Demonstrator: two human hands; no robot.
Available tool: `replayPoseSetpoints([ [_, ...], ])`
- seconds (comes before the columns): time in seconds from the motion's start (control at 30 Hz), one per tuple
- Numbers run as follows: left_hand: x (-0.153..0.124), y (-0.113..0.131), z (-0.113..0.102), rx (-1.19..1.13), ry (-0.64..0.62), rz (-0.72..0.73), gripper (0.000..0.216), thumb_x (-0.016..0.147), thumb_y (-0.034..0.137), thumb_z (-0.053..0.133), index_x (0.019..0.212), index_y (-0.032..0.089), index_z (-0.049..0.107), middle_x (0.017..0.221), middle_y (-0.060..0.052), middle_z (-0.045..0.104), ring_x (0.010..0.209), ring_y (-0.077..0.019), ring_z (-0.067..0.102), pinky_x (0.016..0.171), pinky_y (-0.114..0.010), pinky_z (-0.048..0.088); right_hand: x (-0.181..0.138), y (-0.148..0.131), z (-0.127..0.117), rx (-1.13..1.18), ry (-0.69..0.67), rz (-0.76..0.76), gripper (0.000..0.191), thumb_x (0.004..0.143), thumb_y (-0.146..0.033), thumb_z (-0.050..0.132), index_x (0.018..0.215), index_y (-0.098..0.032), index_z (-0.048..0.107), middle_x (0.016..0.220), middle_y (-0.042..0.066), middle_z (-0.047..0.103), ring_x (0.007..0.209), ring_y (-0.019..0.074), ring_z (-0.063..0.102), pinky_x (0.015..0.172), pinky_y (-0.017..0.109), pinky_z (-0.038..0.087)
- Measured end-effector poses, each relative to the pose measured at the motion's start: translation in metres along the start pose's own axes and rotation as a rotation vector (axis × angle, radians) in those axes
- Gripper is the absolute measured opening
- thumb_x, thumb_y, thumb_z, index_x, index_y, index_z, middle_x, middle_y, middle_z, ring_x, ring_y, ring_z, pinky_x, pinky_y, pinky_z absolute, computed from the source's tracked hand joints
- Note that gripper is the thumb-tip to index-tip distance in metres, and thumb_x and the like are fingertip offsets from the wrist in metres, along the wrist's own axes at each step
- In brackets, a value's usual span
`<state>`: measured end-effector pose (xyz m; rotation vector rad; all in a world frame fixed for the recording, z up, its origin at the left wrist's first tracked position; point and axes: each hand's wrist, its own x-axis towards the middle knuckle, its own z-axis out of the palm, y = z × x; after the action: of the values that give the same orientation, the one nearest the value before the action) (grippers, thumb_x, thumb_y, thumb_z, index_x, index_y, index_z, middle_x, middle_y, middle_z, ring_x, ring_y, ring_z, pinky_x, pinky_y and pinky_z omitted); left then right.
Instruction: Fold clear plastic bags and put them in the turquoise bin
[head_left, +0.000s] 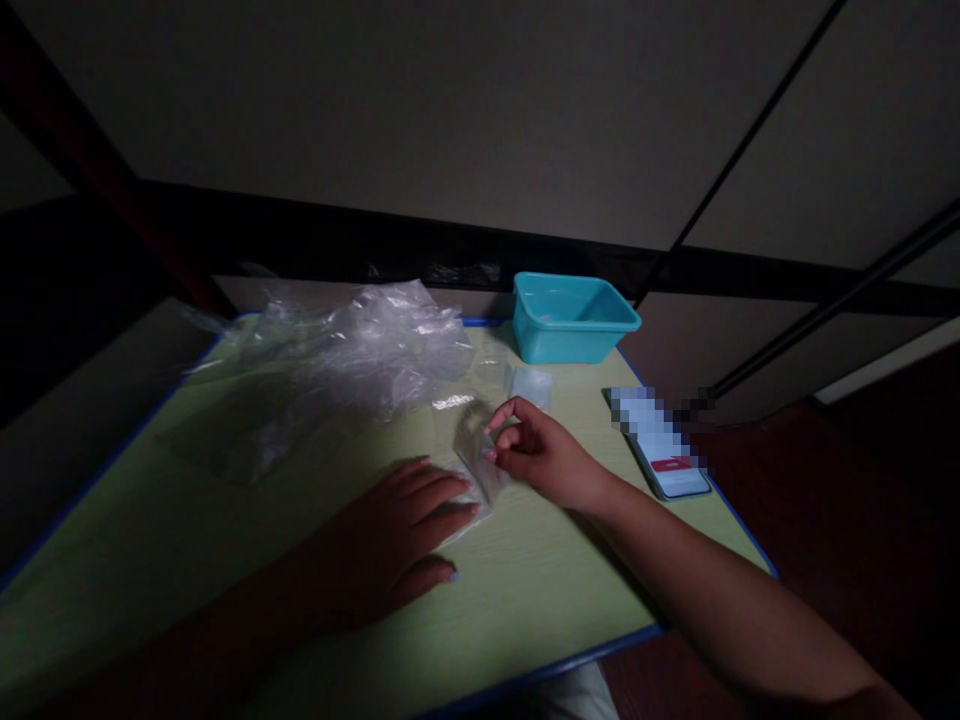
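Note:
My left hand (397,535) lies flat on the pale green table (225,560), fingers stretched out, pressing down the near end of a small clear plastic bag (474,450). My right hand (536,452) is curled in a pinch on the far edge of that same bag, lifting it slightly. The light is dim and the bag's contents cannot be made out.
A heap of crumpled clear plastic bags (352,350) covers the table's far left. A teal plastic tub (570,315) stands at the far edge, a small clear packet (531,385) in front of it. A phone (660,445) lies at the right edge.

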<state>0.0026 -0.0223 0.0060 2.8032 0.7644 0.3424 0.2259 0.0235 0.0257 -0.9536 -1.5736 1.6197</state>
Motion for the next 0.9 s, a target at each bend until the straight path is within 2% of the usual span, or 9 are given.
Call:
replayPoseSetpoints([
  [0.53,0.000,-0.001,0.002,0.026,-0.008,0.021,0.053,0.087,0.043,0.056,0.135,0.023,0.044,0.137,-0.009,0.051,0.125,-0.0281,0.044,0.109,-0.050,0.024,-0.001,-0.002,0.003,0.046,-0.046,-0.058,0.028,0.076,-0.022,0.066,0.090,-0.021,0.042,0.058,-0.010,0.049,0.049,0.0063,0.042,0.049,0.019,0.032],
  [0.73,0.001,0.001,0.001,0.041,0.008,0.017,0.051,0.087,0.042,0.057,0.133,0.023,0.047,0.136,-0.009,0.051,0.124,-0.0282,0.045,0.108,-0.049,0.027,-0.002,0.000,0.009,0.075,-0.073,-0.084,0.029,0.077,-0.023,0.067,0.092,-0.020,0.043,0.061,-0.008,0.053,0.052,0.0070,0.048,0.053,0.020,0.036],
  [0.9,0.000,0.003,0.001,0.047,0.049,0.009,0.043,0.086,0.040,0.056,0.126,0.022,0.052,0.127,-0.009,0.057,0.120,-0.0280,0.048,0.108,-0.049,0.025,-0.003,0.005,0.018,0.056,-0.112,-0.079,0.030,0.078,-0.029,0.067,0.094,-0.021,0.043,0.062,-0.008,0.050,0.054,0.0077,0.049,0.053,0.021,0.037],
])
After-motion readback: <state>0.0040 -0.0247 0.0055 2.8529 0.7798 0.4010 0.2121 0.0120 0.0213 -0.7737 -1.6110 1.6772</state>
